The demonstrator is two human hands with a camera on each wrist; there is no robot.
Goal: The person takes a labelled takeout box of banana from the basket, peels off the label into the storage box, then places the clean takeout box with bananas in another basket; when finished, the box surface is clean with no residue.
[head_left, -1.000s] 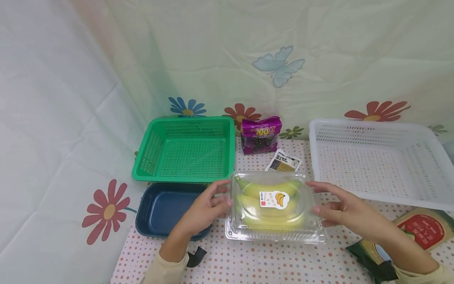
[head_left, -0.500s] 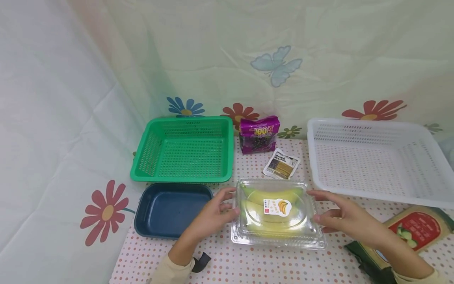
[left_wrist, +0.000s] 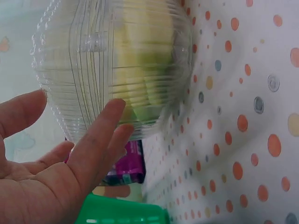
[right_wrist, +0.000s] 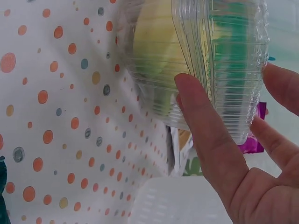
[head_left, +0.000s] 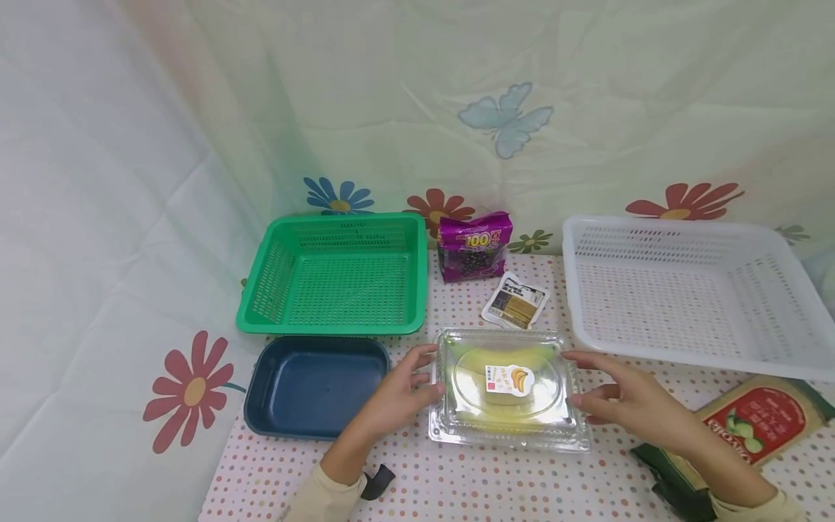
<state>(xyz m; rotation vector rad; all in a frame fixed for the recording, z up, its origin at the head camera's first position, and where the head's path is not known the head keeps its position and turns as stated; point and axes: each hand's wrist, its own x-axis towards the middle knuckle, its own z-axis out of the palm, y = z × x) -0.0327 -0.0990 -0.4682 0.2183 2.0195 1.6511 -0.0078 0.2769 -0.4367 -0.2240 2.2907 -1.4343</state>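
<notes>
A clear plastic clamshell box of bananas [head_left: 457, 417], with a banana sticker on its lid, sits on the dotted tablecloth between both hands. At its left end my left hand [head_left: 401, 391] has thumb and fingers loosely extended, fingertips right at the side wall. In the left wrist view that hand [left_wrist: 70, 163] lies along the box's ribbed end [left_wrist: 93, 84]. Opposite, my right hand [head_left: 629, 402] frames the right end the same way. Straight fingers of the right hand [right_wrist: 233, 168] reach the box's wall [right_wrist: 238, 88] in the right wrist view.
Behind the box lie a small packet [head_left: 515, 301] and a purple candy bag [head_left: 474, 246]. At left stand a green basket [head_left: 417, 319] and a dark blue tray [head_left: 313, 435]. A white basket [head_left: 691, 359] is at right, with a tan-and-green bag [head_left: 792, 428] partly under the right arm.
The banana box has come down onto the tablecloth and slightly toward me, uncovering the small packet behind it. Both hands have moved with it; their grip has loosened to light contact.
</notes>
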